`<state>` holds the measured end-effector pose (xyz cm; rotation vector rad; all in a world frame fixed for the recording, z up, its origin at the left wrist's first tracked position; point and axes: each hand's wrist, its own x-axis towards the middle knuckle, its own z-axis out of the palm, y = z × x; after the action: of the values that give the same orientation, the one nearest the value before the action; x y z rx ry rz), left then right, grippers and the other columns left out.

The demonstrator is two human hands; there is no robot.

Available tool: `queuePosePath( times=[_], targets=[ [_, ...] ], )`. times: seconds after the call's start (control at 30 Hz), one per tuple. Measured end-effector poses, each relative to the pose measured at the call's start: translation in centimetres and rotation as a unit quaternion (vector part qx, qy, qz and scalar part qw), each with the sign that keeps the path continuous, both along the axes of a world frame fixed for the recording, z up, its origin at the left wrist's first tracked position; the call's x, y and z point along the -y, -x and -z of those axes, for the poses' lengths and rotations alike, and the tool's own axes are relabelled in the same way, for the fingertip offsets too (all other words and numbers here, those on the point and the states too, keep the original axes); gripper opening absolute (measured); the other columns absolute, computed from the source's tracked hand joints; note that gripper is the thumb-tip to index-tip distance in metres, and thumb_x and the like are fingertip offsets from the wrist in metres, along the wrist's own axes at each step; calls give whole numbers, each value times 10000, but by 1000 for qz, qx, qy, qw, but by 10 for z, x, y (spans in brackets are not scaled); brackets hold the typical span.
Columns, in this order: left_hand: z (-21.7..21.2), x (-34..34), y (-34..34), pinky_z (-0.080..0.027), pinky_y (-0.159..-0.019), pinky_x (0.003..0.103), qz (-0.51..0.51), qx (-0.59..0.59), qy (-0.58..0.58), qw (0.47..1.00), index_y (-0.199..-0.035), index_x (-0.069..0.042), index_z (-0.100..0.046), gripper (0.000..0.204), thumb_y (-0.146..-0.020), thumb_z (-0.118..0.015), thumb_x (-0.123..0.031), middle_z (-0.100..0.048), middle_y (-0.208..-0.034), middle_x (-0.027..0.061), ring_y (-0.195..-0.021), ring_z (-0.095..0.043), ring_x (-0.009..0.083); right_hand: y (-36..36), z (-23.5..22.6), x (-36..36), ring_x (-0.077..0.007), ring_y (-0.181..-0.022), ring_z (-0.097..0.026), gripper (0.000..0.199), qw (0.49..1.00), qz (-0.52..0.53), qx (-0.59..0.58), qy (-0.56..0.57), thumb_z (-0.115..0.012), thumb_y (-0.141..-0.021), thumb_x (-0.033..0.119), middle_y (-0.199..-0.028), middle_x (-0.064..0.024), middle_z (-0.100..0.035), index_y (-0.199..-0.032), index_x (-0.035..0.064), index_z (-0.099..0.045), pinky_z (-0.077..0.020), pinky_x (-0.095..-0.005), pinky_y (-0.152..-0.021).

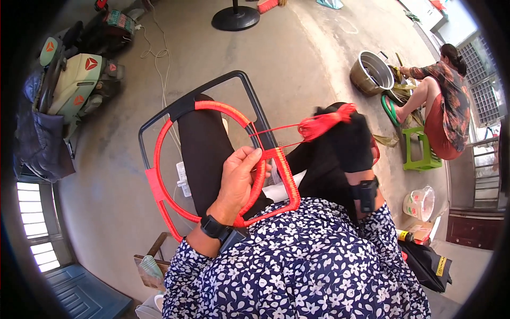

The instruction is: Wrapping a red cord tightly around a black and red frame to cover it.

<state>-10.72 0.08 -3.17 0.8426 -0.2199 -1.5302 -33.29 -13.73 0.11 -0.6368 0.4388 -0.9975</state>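
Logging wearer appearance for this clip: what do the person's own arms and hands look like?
Both arms wear navy sleeves printed with small white flowers. The left hand is bare, with a black watch-like band at the wrist. The right hand appears covered in black, with a black strapped device at its wrist.

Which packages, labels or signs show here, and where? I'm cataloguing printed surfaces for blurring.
Scooter emblems: upper left, red triangular marks on pale green panels.
White tub: right, on the floor, round with a pink and green printed side.
Cardboard box: just below the tub, small, tan.
Black bag tag: lower right, narrow yellow strip on a black bag.
Power strip: seen through the red-wrapped frame, white, with a small printed label.
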Motion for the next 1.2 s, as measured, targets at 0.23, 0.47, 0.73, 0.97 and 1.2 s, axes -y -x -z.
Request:
queuePosePath(
  times=[0.23,0.47,0.73,0.97,1.2],
  targets=[
    [-8,2,4,-579,-676,275,-26,77,12,997,-1128,-3,-504,215,-948,-579,-93,-656,-977,103,-753,-658,135,61,-3,6,-165,-875,-603,280,849,166,-435,250,-620,-886,126,-924,-36,-626,-1129,-3,-572,-497,-283,-748],
    [-5,1,5,-583,-711,264,-23,67,9,997,-1081,16,-541,189,-936,-606,-87,-672,-952,107,-779,-670,142,-3,-11,-11,-94,-743,-608,330,959,-112,-261,21,-620,-889,210,-839,-48,-639,-1115,-28,-580,-483,-245,-649],
    [-5,2,5,-597,-638,279,-24,102,-8,994,-1043,-10,-520,152,-935,-600,-79,-666,-916,115,-722,-687,177,-44,-17,-23,-106,-599,-577,226,901,-190,-387,57,-630,-885,226,-697,-36,-604,-850,5,-601,-469,-255,-563],
    [-7,2,9,-595,-621,298,-19,77,-6,997,-1003,-20,-525,120,-938,-597,-90,-657,-842,108,-704,-684,192,-19,-28,-35,-58,-597,-503,151,877,-165,-427,144,-622,-895,204,-678,43,-544,-886,54,-618,-404,-231,-542],
    [-8,4,6,-584,-655,305,19,20,-19,999,-931,-26,-549,110,-955,-575,-130,-660,-829,121,-707,-676,196,218,86,70,-96,-737,-550,240,987,23,53,151,-463,-1005,229,-835,6,-577,-1132,50,-559,-453,-239,-676]
  ],
)
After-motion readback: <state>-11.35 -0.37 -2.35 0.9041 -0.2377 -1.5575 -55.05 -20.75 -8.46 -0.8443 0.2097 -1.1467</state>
